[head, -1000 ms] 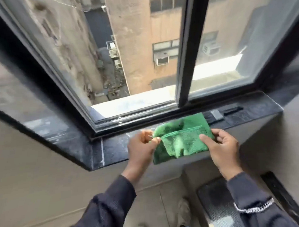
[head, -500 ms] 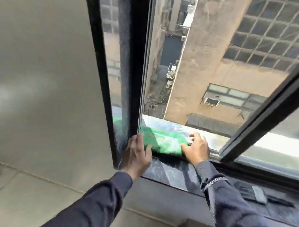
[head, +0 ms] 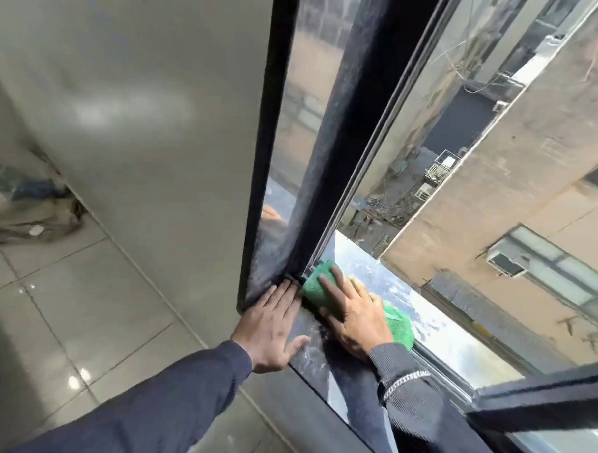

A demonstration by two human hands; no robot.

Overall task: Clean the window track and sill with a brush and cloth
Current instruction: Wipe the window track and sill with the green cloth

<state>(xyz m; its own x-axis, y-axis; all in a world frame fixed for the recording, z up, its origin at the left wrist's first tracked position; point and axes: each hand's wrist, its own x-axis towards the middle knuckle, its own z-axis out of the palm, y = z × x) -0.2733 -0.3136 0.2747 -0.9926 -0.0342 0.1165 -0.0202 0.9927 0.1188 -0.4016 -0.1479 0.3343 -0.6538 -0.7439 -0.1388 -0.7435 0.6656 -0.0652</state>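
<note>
A green cloth [head: 316,287] lies in the window track at the left corner, where the dark sill [head: 308,357] meets the upright black frame [head: 317,177]. My right hand [head: 358,318] lies flat on the cloth and presses it into the corner; more green cloth shows behind the wrist. My left hand [head: 272,325] rests flat on the sill beside the frame, fingers spread and holding nothing. The brush is out of view.
The window is open over a deep drop with buildings outside. A grey wall [head: 149,130] stands left of the frame, with tiled floor [head: 71,304] below. The sliding sash's dark edge [head: 545,397] sits at lower right. A bundle of fabric [head: 29,210] lies on the floor far left.
Both hands have carried the cloth from the sill's middle to its left corner. My right hand now presses it into the track corner; my left hand has let go and lies flat.
</note>
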